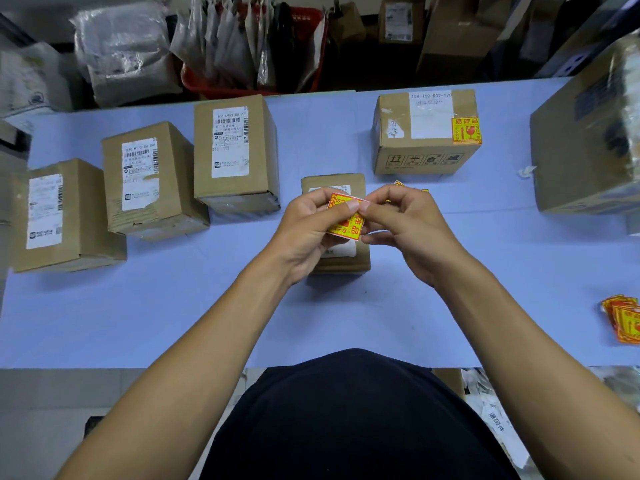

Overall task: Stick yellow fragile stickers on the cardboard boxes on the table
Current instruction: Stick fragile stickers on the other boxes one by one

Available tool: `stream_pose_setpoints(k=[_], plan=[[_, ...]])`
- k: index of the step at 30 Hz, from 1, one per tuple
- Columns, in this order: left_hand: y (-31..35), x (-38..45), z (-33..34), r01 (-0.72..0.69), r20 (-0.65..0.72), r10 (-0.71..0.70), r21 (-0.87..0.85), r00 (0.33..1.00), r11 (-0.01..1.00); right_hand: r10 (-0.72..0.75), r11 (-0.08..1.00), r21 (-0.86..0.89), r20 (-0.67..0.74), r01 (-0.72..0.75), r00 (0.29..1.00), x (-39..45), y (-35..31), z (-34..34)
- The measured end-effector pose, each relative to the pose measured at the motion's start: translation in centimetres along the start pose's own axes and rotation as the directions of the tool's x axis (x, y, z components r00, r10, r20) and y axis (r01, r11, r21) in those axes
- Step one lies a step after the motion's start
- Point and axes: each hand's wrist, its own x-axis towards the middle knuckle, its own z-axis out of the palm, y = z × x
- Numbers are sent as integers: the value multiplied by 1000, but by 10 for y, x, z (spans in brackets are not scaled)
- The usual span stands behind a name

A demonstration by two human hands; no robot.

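A pale blue table (173,306) is backed by stacked parcels and a red basket (194,81). Three boxes (152,178) are lined up at the left, one stickered box (426,133) at the far right. A yellow sticker (346,220) is pinched by the left hand (308,230) and right hand (408,226) above a small box (341,261). More stickers (623,320) lie at the right edge; bare cloth is seen near the front edge.

Beyond the far edge of the pale blue bench (173,306), a red plastic basket (207,85) held a row of upright grey plastic mailer bags (235,39). To its left sat a bulky parcel wrapped in clear plastic film (121,46). Brown cardboard cartons (457,32) were stacked on the floor to the right of the basket. A small scrap of white paper (526,172) lay on the bench near its right end.
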Motion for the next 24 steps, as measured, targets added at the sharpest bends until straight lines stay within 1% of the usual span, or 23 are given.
stream_pose_setpoints(k=[2, 4, 6, 10, 14, 20, 22, 24], plan=[[1, 0, 0, -11, 7, 12, -38, 1000, 999, 21, 996, 81, 30, -23, 999, -1, -2, 1], [4, -1, -2, -22, 16, 23, -49, 1000, 999, 59, 974, 211, 88, -76, 994, -1, -5, -2], [7, -1, -4, -35, 37, 37, -36, 999, 999, 70, 956, 272, 146, -109, 987, -2, -7, -5], [12, -5, -6, -50, 90, 51, -10, 995, 999, 51, 962, 254, 186, -98, 981, -4, -9, -6], [14, -7, -6, -58, 96, 56, 17, 994, 998, 34, 974, 212, 194, -75, 980, -5, -9, -7], [17, -11, -5, -41, 123, 43, -22, 991, 999, 1, 982, 186, 215, -42, 977, -6, -6, -3], [17, -11, -4, -35, 91, 36, -15, 995, 999, -18, 983, 182, 213, -22, 977, -6, -5, -1], [14, -10, -2, -45, 0, 45, 28, 999, 999, -44, 988, 154, 180, 16, 983, -6, -3, 2]])
